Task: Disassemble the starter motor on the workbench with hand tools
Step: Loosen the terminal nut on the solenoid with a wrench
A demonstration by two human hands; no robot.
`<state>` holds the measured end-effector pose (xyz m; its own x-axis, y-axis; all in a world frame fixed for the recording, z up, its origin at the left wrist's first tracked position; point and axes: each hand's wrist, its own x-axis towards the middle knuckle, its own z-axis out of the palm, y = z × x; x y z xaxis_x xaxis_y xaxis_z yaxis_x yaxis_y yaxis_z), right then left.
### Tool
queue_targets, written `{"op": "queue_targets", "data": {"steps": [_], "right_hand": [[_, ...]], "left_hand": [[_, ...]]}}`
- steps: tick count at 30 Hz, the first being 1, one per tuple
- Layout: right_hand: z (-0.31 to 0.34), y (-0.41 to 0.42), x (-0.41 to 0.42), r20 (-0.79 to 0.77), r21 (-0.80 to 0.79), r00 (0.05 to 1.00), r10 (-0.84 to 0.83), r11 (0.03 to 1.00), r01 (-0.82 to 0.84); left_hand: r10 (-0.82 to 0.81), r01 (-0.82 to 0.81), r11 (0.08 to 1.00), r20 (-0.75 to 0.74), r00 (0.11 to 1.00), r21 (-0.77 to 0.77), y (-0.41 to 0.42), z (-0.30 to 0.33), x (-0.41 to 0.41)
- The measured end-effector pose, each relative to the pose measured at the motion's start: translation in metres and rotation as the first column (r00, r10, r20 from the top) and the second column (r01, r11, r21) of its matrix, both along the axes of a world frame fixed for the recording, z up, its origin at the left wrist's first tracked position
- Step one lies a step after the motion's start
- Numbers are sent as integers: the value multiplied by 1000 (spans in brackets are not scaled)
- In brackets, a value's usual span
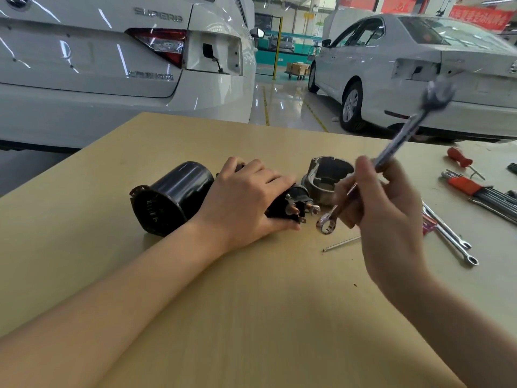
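Note:
The black cylindrical starter motor body [170, 197] lies on its side on the wooden workbench [251, 303]. My left hand [246, 203] grips the solenoid [293, 204] beside it, whose copper terminals point right. My right hand [386, 208] holds a chrome combination wrench [402, 135] by its shank. The wrench's ring end [326, 224] hangs just right of the terminals, apart from them, and its open end is raised and blurred. A grey aluminium nose housing [324, 177] stands behind the solenoid.
Two more wrenches [450, 236], an orange-holdered hex key set [481, 191] and a red-handled screwdriver [460, 158] lie at the right of the bench. A thin long bolt [341, 243] lies near my right hand. Two white cars stand beyond the bench.

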<state>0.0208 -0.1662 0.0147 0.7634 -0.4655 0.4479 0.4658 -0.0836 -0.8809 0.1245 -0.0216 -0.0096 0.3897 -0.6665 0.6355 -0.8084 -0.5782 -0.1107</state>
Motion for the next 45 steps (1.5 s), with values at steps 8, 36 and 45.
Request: {"op": "queue_targets", "data": {"steps": [8,36,45], "right_hand": [[-4,-17,12,-238,488,969,64,871,62],[-3,-14,12,-158,210,987,27,978,7],[-5,3,19,54,-820,999,-1,570,45]], "left_hand": [[-9,9,1000,-11,1000,-27,0,0,-1],[2,-2,1000,-40,999,-4,1,1,-2],[22,-21,1000,-27,999,11,0,3,-4]]}}
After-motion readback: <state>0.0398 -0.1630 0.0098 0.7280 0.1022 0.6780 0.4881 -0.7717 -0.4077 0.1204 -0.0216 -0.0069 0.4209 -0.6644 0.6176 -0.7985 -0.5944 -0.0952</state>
